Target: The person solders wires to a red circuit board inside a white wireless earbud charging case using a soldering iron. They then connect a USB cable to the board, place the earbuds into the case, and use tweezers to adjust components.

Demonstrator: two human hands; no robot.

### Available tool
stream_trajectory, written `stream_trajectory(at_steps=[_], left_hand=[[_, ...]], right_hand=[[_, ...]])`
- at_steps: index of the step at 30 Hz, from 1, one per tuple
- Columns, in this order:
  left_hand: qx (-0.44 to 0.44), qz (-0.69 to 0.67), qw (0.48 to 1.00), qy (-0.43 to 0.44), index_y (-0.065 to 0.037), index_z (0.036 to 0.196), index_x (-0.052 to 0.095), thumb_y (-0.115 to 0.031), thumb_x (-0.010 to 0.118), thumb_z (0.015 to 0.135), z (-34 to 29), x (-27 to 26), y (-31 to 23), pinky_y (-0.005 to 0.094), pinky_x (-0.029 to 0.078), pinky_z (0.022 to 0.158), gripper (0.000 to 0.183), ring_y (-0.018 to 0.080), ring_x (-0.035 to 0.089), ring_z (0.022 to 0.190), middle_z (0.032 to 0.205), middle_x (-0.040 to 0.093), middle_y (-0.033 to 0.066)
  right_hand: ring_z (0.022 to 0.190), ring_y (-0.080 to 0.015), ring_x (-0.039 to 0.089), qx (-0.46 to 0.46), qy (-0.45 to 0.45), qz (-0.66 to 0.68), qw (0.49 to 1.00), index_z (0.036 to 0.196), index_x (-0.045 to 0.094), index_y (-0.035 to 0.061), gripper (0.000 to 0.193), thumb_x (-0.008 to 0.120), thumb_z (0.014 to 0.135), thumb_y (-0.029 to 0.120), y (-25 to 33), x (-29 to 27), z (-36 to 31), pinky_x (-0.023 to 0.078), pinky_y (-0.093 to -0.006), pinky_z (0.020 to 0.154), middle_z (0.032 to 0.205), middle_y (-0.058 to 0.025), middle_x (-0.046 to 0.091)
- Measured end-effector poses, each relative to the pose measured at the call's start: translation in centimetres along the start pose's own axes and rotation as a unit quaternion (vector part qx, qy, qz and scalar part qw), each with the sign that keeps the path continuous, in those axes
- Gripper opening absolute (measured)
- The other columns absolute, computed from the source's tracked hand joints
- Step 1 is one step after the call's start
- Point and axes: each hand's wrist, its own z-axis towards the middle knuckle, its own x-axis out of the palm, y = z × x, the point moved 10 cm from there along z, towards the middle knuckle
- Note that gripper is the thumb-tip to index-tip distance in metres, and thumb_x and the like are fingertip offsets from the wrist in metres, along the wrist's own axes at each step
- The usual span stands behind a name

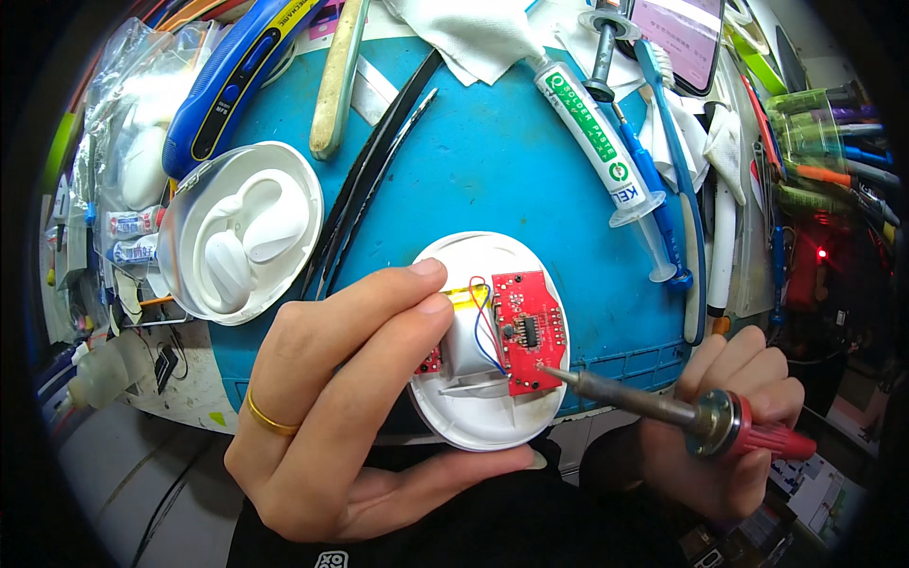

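My left hand [341, 388] grips a white oval plastic case half [464, 426], thumb beneath its near edge and fingertips over its left side. Inside the case lie a silver battery pouch [469, 343] with yellow tape and a red circuit board [533, 301] with a black chip. Thin red and blue wires [488, 331] run between them. In my closed right hand [734, 417] is a soldering iron [653, 402] with a red handle. Its tip is at the lower part of the red board; whether it touches cannot be made out.
A white earbud case part [241, 232] with two bud-shaped pieces sits at the left. Black tweezers [374, 170], a blue cutter [237, 85], a solder paste syringe [597, 142] and a toothbrush [677, 161] lie around the blue mat [492, 142]. A phone [677, 33] is at the far right.
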Motion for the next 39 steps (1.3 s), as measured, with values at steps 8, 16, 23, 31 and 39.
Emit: stream_trajectory(at_steps=[8, 16, 23, 31, 39], left_hand=[[0.000, 0.001, 0.999, -0.040, 0.004, 0.135, 0.061, -0.048, 0.099, 0.067, 0.09, -0.18, -0.21, 0.0452, 0.061, 0.099, 0.093, 0.0373, 0.068, 0.122, 0.133, 0.063, 0.0260], [-0.012, 0.005, 0.999, -0.045, 0.003, 0.133, 0.062, -0.049, 0.099, 0.067, 0.09, -0.05, -0.22, 0.0449, 0.061, 0.099, 0.092, 0.0362, 0.068, 0.121, 0.132, 0.064, 0.0245], [-0.015, 0.008, 0.999, -0.040, 0.003, 0.133, 0.062, -0.048, 0.099, 0.067, 0.14, 0.00, -0.34, 0.0450, 0.061, 0.098, 0.092, 0.0362, 0.068, 0.121, 0.133, 0.064, 0.0244], [-0.012, 0.012, 0.998, -0.054, 0.003, 0.132, 0.063, -0.050, 0.099, 0.066, 0.13, 0.05, -0.38, 0.0441, 0.062, 0.096, 0.092, 0.0356, 0.068, 0.121, 0.132, 0.065, 0.0241], [-0.018, 0.010, 0.999, -0.044, 0.002, 0.132, 0.063, -0.050, 0.099, 0.067, 0.10, 0.02, -0.18, 0.0437, 0.062, 0.096, 0.091, 0.0354, 0.069, 0.120, 0.132, 0.065, 0.0240]], right_hand=[[0.069, -0.0142, 0.041, -0.028, 0.025, -0.014, 0.999, 0.098, 0.057, 0.0073, 0.038, 0.072, 0.089, 0.041, -0.29, 0.84, 0.47, 0.029, -0.0276, 0.054, 0.076, -0.0039, 0.048], [0.069, -0.0143, 0.042, -0.025, 0.036, -0.025, 0.999, 0.101, 0.059, 0.0082, 0.037, 0.072, 0.090, 0.041, -0.38, 0.99, 0.31, 0.031, -0.0273, 0.054, 0.077, -0.0030, 0.049], [0.069, -0.0140, 0.043, -0.021, 0.037, -0.038, 0.998, 0.101, 0.058, 0.0089, 0.037, 0.072, 0.090, 0.042, -0.44, 0.86, 0.36, 0.031, -0.0271, 0.055, 0.077, -0.0028, 0.051], [0.069, -0.0141, 0.044, -0.013, 0.034, -0.036, 0.999, 0.101, 0.057, 0.0089, 0.039, 0.073, 0.090, 0.042, -0.53, 0.63, 0.27, 0.032, -0.0277, 0.055, 0.077, -0.0029, 0.052], [0.069, -0.0137, 0.044, -0.011, 0.028, -0.045, 0.999, 0.101, 0.057, 0.0089, 0.039, 0.074, 0.090, 0.042, -0.48, 0.66, 0.18, 0.032, -0.0278, 0.055, 0.077, -0.0026, 0.051]])
